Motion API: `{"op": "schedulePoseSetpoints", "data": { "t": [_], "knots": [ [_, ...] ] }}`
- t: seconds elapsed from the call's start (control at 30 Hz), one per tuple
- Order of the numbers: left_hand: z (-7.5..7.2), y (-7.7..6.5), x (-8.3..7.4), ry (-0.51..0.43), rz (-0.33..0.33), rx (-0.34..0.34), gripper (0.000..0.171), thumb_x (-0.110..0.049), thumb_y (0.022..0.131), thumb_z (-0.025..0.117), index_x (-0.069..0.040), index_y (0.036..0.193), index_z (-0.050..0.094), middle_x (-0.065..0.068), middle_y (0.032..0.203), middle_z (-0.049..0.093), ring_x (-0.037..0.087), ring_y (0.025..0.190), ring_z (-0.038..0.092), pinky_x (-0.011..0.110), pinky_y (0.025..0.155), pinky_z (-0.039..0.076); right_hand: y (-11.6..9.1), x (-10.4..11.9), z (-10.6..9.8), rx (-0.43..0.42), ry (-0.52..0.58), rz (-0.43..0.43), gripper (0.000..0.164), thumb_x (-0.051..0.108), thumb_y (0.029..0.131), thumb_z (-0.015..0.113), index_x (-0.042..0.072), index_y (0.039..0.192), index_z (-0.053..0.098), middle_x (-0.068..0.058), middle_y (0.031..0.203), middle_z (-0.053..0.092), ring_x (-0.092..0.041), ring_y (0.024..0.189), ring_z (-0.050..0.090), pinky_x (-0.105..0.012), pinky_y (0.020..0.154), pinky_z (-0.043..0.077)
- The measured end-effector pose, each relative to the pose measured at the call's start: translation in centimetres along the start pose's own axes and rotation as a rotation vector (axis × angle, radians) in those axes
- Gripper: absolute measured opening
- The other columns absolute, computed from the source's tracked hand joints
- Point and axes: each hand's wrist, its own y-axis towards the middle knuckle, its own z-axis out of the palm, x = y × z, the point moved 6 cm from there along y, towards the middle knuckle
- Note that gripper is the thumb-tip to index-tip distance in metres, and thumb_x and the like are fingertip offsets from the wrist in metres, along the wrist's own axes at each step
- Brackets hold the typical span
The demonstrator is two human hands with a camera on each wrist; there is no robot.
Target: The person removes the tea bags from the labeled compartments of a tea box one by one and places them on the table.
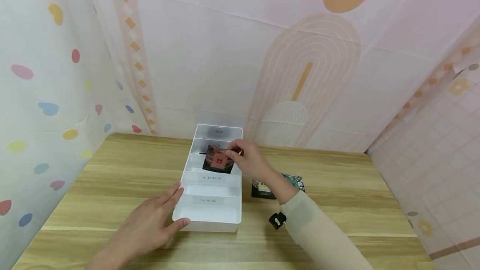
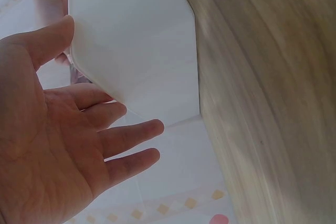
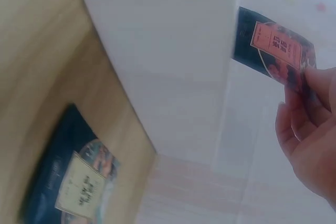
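A long white box (image 1: 211,226) split into several labelled compartments stands on the table. My right hand (image 1: 250,161) pinches the top edge of a dark tea sachet (image 1: 218,159) with a red label, held over the middle compartments. In the right wrist view the same sachet (image 3: 273,48) hangs from thumb and fingertips above the box's rim. My left hand (image 1: 150,220) rests against the box's near left corner, thumb at the front rim and fingers along the left side. The left wrist view shows these fingers (image 2: 134,137) loosely extended beside the white wall.
Right of the box lie a dark sachet with a yellow label (image 1: 263,190) and a green patterned sachet (image 1: 296,181), partly behind my right forearm. A black wrist device (image 1: 277,221) hangs by the right sleeve. A patterned curtain (image 1: 210,53) borders the wooden table (image 1: 150,157).
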Motion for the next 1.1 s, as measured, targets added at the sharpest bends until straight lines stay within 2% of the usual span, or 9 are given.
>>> {"op": "schedulePoseSetpoints", "data": {
  "t": [0.17,0.53,0.87,1.1],
  "knots": [
    [0.0,0.0,0.0,0.000,-0.003,0.000,0.075,-0.048,0.094,0.076,0.005,0.145,0.058,0.020,0.155,0.052,0.041,0.125,0.064,0.057,0.101,0.053,0.0,0.7,-1.2,-0.031,0.001,-0.047,0.008,0.002,0.103,0.066,0.000,0.107,0.072,-0.008,0.092,0.072,-0.020,0.076,0.062,-0.025,0.063,0.050],
    [0.0,0.2,-0.2,-0.006,-0.001,0.004,0.075,-0.049,0.096,0.074,0.005,0.146,0.058,0.020,0.156,0.051,0.041,0.127,0.063,0.057,0.101,0.053,-0.3,1.9,-3.3,-0.080,-0.029,-0.109,0.007,0.002,0.100,0.069,0.001,0.104,0.075,-0.006,0.089,0.074,-0.013,0.074,0.062,-0.028,0.064,0.053],
    [0.2,0.3,-0.2,-0.014,-0.011,0.012,0.076,-0.048,0.095,0.075,0.005,0.146,0.058,0.020,0.156,0.051,0.041,0.126,0.064,0.057,0.102,0.052,-1.6,1.5,-5.8,-0.112,-0.058,-0.107,0.006,0.001,0.100,0.070,0.001,0.102,0.075,-0.005,0.089,0.074,-0.024,0.074,0.065,-0.027,0.061,0.053],
    [0.1,0.3,-0.2,-0.023,-0.018,0.021,0.076,-0.048,0.096,0.075,0.005,0.146,0.057,0.021,0.157,0.050,0.042,0.127,0.063,0.057,0.103,0.052,-2.9,0.9,-7.9,-0.145,-0.100,-0.118,0.007,-0.001,0.099,0.069,0.002,0.101,0.075,-0.004,0.088,0.074,-0.016,0.075,0.065,-0.028,0.062,0.053]
  ]
}}
